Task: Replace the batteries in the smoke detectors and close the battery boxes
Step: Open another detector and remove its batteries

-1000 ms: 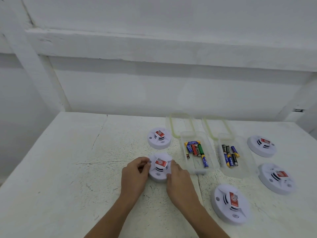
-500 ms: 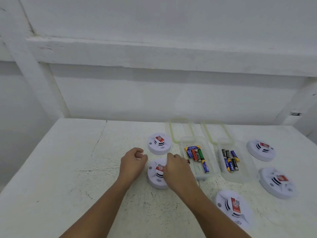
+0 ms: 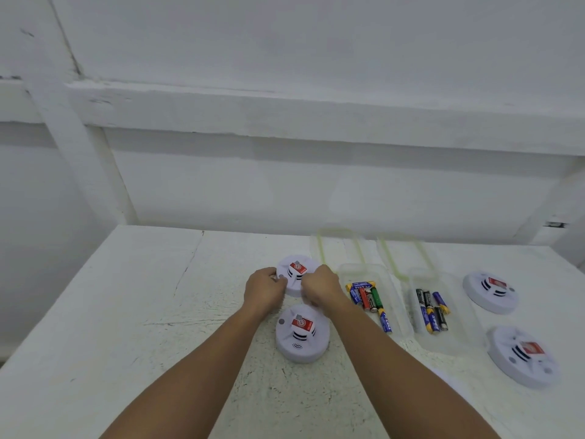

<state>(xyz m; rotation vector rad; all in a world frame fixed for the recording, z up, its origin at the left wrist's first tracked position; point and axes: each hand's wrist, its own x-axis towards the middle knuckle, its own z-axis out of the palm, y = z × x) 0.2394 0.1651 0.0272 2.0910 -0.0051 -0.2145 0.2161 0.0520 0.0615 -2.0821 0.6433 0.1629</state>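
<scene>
- The far smoke detector (image 3: 297,274) sits on the white desk (image 3: 152,312), clasped between both hands.
- The left hand (image 3: 265,288) curls its fingers round the detector's left edge.
- The right hand (image 3: 319,285) curls round its right edge.
- A 2nd detector (image 3: 302,334) lies just nearer, between the forearms.
- 2 open battery boxes (image 3: 345,271) stand to the right of the right hand.

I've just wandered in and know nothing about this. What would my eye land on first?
Two bare arms reach to the middle of the table, where the left hand and right hand grip the far smoke detector by its edges; a near smoke detector sits just nearer. Right of them, bright batteries lie in two open clear boxes.
</scene>
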